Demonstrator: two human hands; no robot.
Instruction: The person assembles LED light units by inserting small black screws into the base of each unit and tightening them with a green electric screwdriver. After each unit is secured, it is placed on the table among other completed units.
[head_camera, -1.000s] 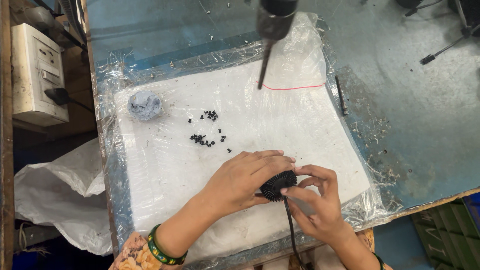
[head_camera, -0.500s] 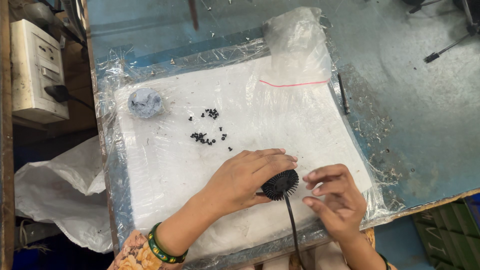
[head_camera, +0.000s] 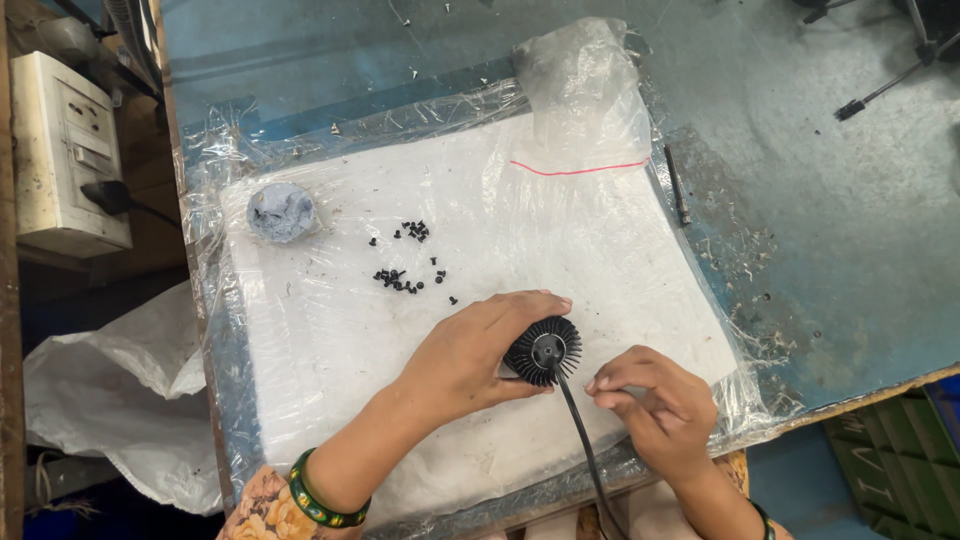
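My left hand (head_camera: 462, 355) grips a round black finned part (head_camera: 543, 351) and holds it down on the white plastic-covered pad (head_camera: 330, 330). A black cable (head_camera: 583, 446) runs from the part's middle toward me. My right hand (head_camera: 655, 405) hovers just right of the part, fingers curled and pinched together; whether it holds something small I cannot tell. Several small black screws (head_camera: 405, 268) lie scattered on the pad, farther away from the left hand.
A small round grey cup (head_camera: 281, 212) stands at the pad's far left. A clear zip bag (head_camera: 582, 110) with a red strip lies at the far edge. A thin dark rod (head_camera: 677, 186) rests on the blue bench (head_camera: 830, 220). A white electrical box (head_camera: 62, 150) sits left.
My right hand has come off the finned part and moved slightly right. The dark tool hanging at the top one second ago has left the view.
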